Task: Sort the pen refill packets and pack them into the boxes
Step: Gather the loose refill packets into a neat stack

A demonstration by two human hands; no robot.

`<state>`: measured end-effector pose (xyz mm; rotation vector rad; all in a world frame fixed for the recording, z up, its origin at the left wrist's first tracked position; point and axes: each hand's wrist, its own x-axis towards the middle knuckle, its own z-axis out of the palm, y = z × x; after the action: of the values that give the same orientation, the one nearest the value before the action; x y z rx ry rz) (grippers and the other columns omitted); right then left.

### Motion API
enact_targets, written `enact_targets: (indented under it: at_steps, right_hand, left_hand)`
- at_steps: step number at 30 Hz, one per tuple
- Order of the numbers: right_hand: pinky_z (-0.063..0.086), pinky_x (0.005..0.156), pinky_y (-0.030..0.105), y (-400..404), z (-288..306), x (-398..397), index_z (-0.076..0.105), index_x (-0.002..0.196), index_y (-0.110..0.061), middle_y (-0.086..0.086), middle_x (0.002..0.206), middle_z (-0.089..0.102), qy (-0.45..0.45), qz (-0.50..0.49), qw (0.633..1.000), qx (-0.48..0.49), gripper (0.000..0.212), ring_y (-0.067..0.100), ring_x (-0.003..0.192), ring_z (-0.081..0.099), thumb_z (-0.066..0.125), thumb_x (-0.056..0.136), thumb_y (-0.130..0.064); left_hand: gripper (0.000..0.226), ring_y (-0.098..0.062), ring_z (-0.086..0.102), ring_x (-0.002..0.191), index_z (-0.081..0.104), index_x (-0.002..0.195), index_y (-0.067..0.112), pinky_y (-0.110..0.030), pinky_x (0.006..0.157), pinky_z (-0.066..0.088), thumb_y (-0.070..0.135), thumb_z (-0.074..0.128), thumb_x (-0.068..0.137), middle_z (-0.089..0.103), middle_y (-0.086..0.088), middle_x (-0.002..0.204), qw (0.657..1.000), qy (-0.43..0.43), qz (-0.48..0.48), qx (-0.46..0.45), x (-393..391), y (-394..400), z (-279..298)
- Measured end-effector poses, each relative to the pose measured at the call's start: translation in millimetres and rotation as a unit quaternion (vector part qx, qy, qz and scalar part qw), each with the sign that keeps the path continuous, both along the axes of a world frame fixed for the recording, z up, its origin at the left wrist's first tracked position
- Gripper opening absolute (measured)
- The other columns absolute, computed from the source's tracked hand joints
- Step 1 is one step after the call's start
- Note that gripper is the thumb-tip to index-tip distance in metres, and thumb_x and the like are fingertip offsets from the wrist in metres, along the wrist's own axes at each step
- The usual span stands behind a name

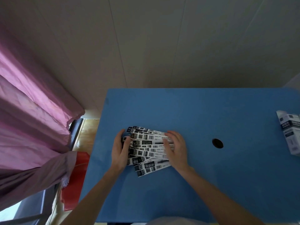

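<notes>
A fanned heap of several long black-and-white pen refill packets [148,149] lies on the blue table [203,114], left of its middle. My left hand [120,150] stands on edge against the heap's left ends, fingers straight. My right hand [176,148] lies flat over the heap's right ends, fingers spread and touching the packets. White-and-dark boxes [290,132] lie at the table's right edge, far from both hands and partly cut off by the frame.
A round black cable hole [217,143] sits in the table right of my right hand. A pink curtain [32,111] hangs to the left, with a red object [76,179] on the floor beside the table. A pale wall stands behind.
</notes>
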<state>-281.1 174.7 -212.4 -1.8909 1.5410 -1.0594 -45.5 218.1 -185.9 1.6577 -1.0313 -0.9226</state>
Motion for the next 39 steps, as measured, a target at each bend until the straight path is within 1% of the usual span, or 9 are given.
enact_targets:
  at_steps: [7,12,16,20,23,27,29,32,39]
  right_hand:
    - [0.046,0.107,0.044,-10.6,5.2,0.6,0.070,0.120,-0.021,-0.014,0.122,0.066,-0.038,0.011,0.999,0.012,0.028,0.005,0.120,0.057,0.056,0.102,-0.038]
    - [0.044,0.107,0.046,-32.8,9.6,-14.7,0.069,0.124,-0.023,-0.012,0.125,0.067,0.049,0.078,0.996,0.018,0.040,0.008,0.120,0.058,0.053,0.101,-0.050]
    - [0.044,0.109,0.044,-49.5,19.7,-22.4,0.061,0.135,-0.023,-0.010,0.131,0.063,0.129,0.171,0.975,0.062,0.056,0.008,0.123,0.054,0.044,0.099,-0.063]
    - [0.046,0.104,0.039,-67.0,36.2,-19.4,0.054,0.143,-0.020,-0.005,0.128,0.057,0.230,0.213,0.947,0.063,0.071,0.012,0.119,0.051,0.033,0.098,-0.071]
    - [0.045,0.104,0.040,-81.9,49.0,-11.7,0.057,0.142,-0.021,-0.002,0.128,0.055,0.269,0.224,0.933,0.077,0.077,0.015,0.117,0.052,0.028,0.095,-0.074]
    - [0.042,0.111,0.046,-92.7,53.0,-5.5,0.053,0.144,-0.020,-0.001,0.143,0.056,0.307,0.248,0.915,0.085,0.083,0.018,0.130,0.050,0.022,0.094,-0.079]
    - [0.045,0.108,0.046,-92.9,53.4,-5.2,0.056,0.140,-0.020,-0.002,0.138,0.061,0.297,0.254,0.916,0.085,0.085,0.017,0.126,0.052,0.021,0.092,-0.081]
    - [0.047,0.105,0.044,-91.7,55.1,-4.8,0.059,0.137,-0.019,-0.002,0.131,0.065,0.285,0.262,0.917,0.094,0.079,0.015,0.120,0.056,0.028,0.093,-0.078]
    - [0.044,0.110,0.038,-89.9,60.1,-3.1,0.051,0.146,-0.013,0.003,0.142,0.054,0.298,0.267,0.910,0.111,0.069,0.018,0.129,0.051,0.041,0.100,-0.064]
  left_hand:
    - [0.075,-0.002,0.044,0.139,0.038,0.154,0.025,-0.039,0.120,0.037,0.065,0.051,0.091,0.048,0.012,0.151,1.000,0.016,-0.003,-0.016,-21.7,3.0,3.6]
    - [0.078,-0.002,0.035,0.145,0.033,0.156,0.030,-0.046,0.123,0.031,0.073,0.043,0.091,0.040,0.016,0.157,1.000,-0.025,-0.003,0.006,-5.5,6.7,-0.9]
    - [0.097,-0.006,0.022,0.153,0.025,0.159,0.026,-0.043,0.126,0.025,0.084,0.046,0.084,0.021,0.011,0.167,0.988,-0.127,-0.082,0.007,3.0,27.9,0.4]
    - [0.113,-0.011,0.010,0.157,0.014,0.161,0.032,-0.039,0.122,0.020,0.082,0.066,0.074,0.001,0.014,0.170,0.957,-0.243,-0.157,-0.002,1.6,47.0,-1.1]
    - [0.122,-0.011,0.004,0.158,0.011,0.162,0.032,-0.044,0.125,0.022,0.084,0.070,0.068,-0.004,0.014,0.170,0.964,-0.226,-0.137,0.019,-4.7,53.2,-4.6]
    - [0.126,-0.010,0.004,0.157,0.007,0.163,0.026,-0.049,0.127,0.022,0.093,0.056,0.068,-0.003,0.011,0.171,0.982,-0.169,-0.058,0.063,-11.4,45.3,-0.3]
    - [0.126,-0.008,0.005,0.157,0.005,0.163,0.025,-0.047,0.127,0.021,0.094,0.051,0.069,0.000,0.011,0.171,0.985,-0.147,-0.058,0.067,-15.4,39.7,3.1]
    - [0.125,-0.006,0.006,0.156,0.001,0.163,0.027,-0.042,0.127,0.019,0.095,0.048,0.069,0.001,0.013,0.171,0.987,-0.125,-0.078,0.068,-23.3,30.6,11.1]
    - [0.122,-0.013,0.000,0.158,0.000,0.164,0.022,-0.041,0.127,0.012,0.092,0.042,0.073,-0.009,0.005,0.172,0.985,-0.141,-0.033,0.095,-25.7,9.8,17.4]
